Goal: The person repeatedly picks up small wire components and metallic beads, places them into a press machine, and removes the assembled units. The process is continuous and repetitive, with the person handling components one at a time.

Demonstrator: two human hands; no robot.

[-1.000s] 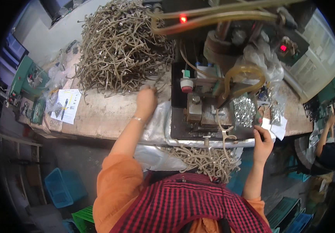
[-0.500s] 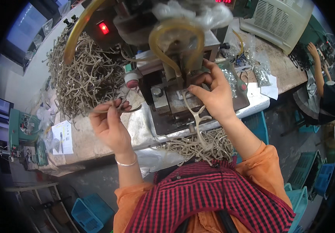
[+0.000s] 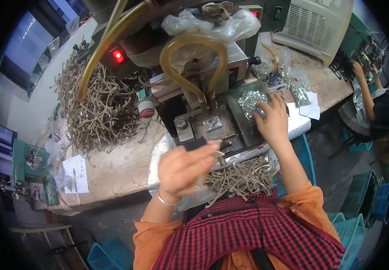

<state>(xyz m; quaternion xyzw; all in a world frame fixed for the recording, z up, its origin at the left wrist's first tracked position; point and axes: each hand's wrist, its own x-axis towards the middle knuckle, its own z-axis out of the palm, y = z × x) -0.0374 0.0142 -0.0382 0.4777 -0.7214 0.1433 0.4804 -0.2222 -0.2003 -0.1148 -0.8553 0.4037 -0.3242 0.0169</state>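
My left hand (image 3: 186, 168) is blurred in front of the bench machine (image 3: 194, 85). Its fingers look closed on a grey-beige cord piece (image 3: 201, 181), of which only small parts show. My right hand (image 3: 273, 121) is at the dark tray (image 3: 244, 128) to the right of the machine, fingers apart and bent over a heap of small shiny metal pieces (image 3: 251, 101). Whether the fingertips touch any piece is hard to see. On the machine's bed lies a small metal block (image 3: 212, 123) below the yellow tube loop (image 3: 194, 40).
A large tangle of cord pieces (image 3: 100, 108) lies at the left, and a smaller heap (image 3: 241, 177) is at the bench's front edge. A red push button (image 3: 146, 110) juts out left of the machine. At the right, another person (image 3: 379, 108) sits near blue baskets (image 3: 379, 202).
My right hand has left the machine's bed and moved right to the metal pieces. My left hand has come right and nearer. The forked cord piece is gone from the bed.
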